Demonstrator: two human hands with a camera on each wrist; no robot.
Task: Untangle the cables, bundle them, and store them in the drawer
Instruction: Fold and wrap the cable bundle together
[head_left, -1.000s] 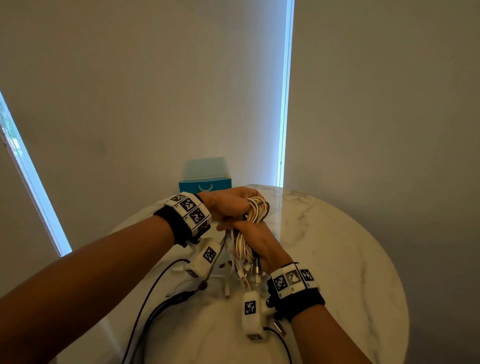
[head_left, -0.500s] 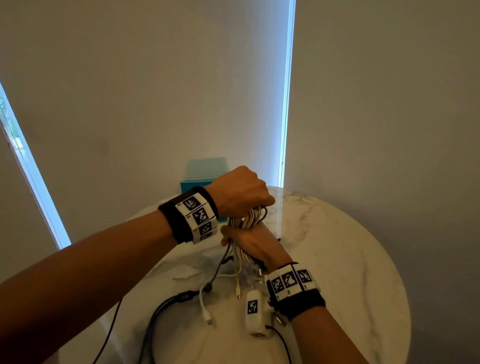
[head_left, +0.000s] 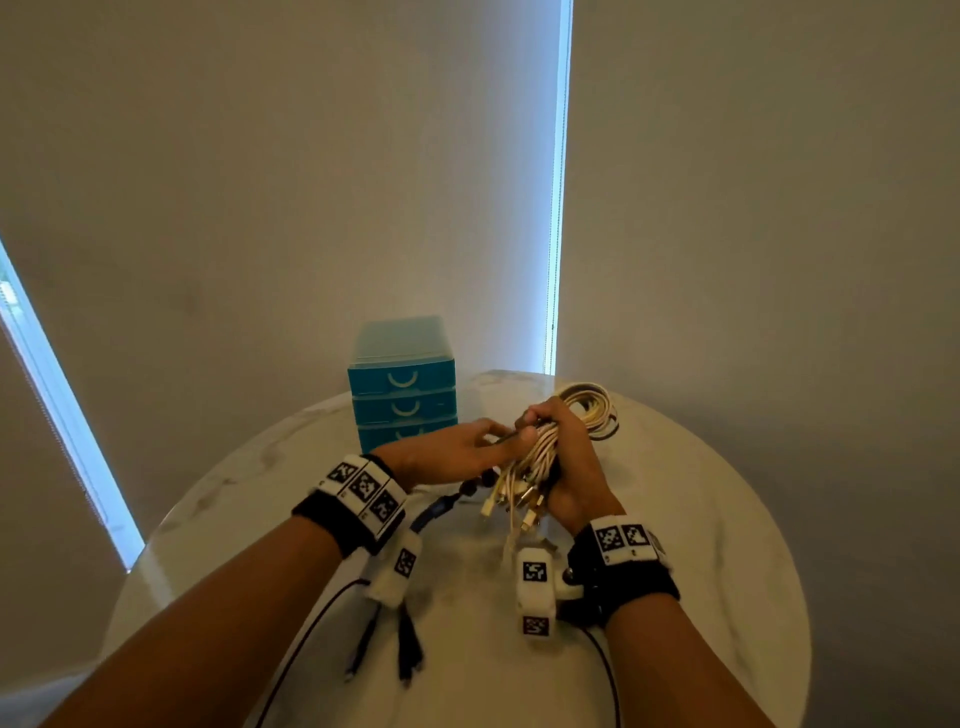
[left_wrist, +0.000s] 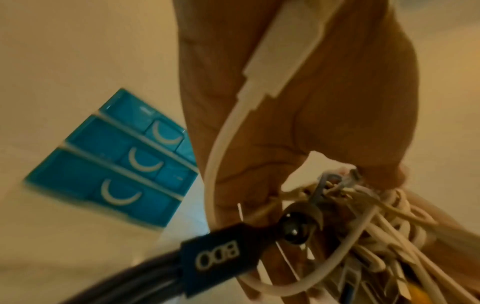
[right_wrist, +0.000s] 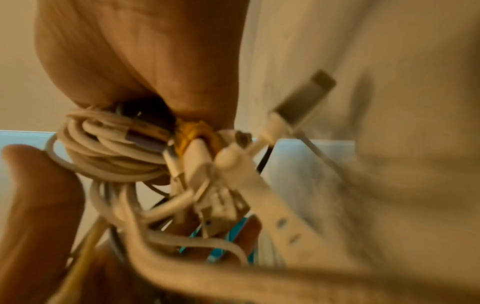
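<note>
My right hand (head_left: 569, 460) grips a bundle of white cables (head_left: 592, 410) above the round marble table (head_left: 701, 519). The loops stick out past its fingers and several plugs (head_left: 514, 504) hang below its palm. My left hand (head_left: 467, 447) reaches in from the left and pinches a thin dark cord (head_left: 500, 439) against the bundle. That cord carries a black bead and a blue tag (left_wrist: 221, 255). In the right wrist view the coiled cables (right_wrist: 116, 152) sit under the palm, with a yellow strand (right_wrist: 192, 131) beside them. The blue three-drawer unit (head_left: 402, 387) stands behind my hands, all drawers closed.
Black cables with dark plugs (head_left: 405, 649) lie on the table's front part between my forearms. The drawer unit stands at the table's far edge against pale blinds. The table's right half shows bare marble.
My left hand has come down from on top of the bundle to its left side. The bundle now tilts to the right, and the drawer unit has come into view.
</note>
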